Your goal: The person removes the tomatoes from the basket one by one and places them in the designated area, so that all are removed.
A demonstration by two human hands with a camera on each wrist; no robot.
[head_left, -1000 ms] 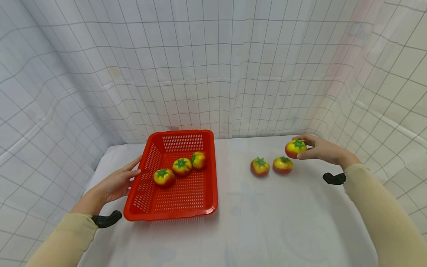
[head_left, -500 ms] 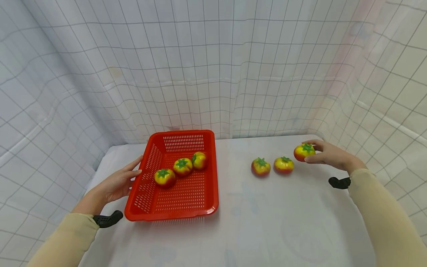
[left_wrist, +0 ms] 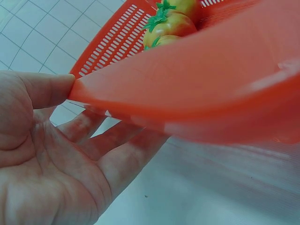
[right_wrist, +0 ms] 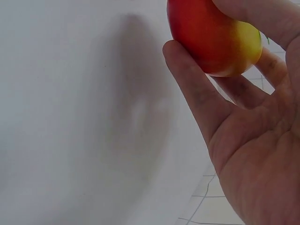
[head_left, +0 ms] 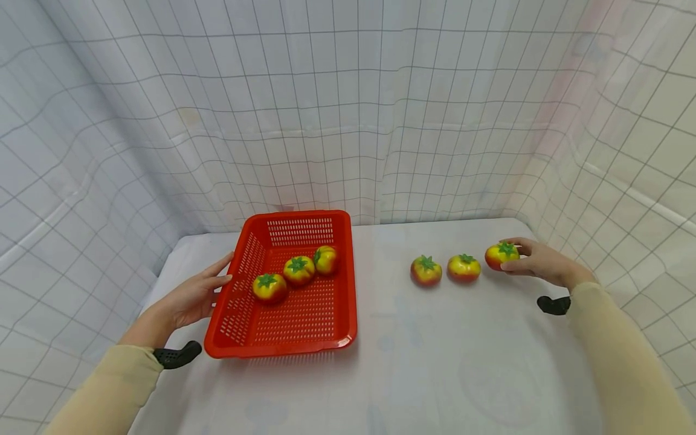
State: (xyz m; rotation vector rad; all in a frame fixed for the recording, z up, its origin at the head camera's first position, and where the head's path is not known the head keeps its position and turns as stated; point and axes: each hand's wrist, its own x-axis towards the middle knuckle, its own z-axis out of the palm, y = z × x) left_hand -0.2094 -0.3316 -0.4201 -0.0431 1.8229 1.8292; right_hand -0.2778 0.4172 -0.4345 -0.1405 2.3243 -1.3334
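My right hand (head_left: 548,262) pinches a red-and-yellow tomato (head_left: 501,257) with a green star-shaped top, low over the right side of the table. In the right wrist view the same tomato (right_wrist: 211,40) sits between thumb and fingers, above the hand's shadow on the white cloth. Two similar tomatoes, one at the left (head_left: 426,271) and one nearer my hand (head_left: 464,268), lie in a row with it. My left hand (head_left: 191,297) holds the left rim of a red plastic basket (head_left: 345,344). The left wrist view shows its thumb (left_wrist: 54,89) at the rim and the fingers underneath.
Inside the basket three tomatoes lie in a slanting line, the front one (head_left: 269,289) nearest my left hand. White cloth covers the table (head_left: 424,374). Gridded white curtains (head_left: 337,121) hang behind it and on both sides.
My right hand has carried its tomato to the right and down, past the two tomatoes on the table. The left hand and basket have stayed about where they were.
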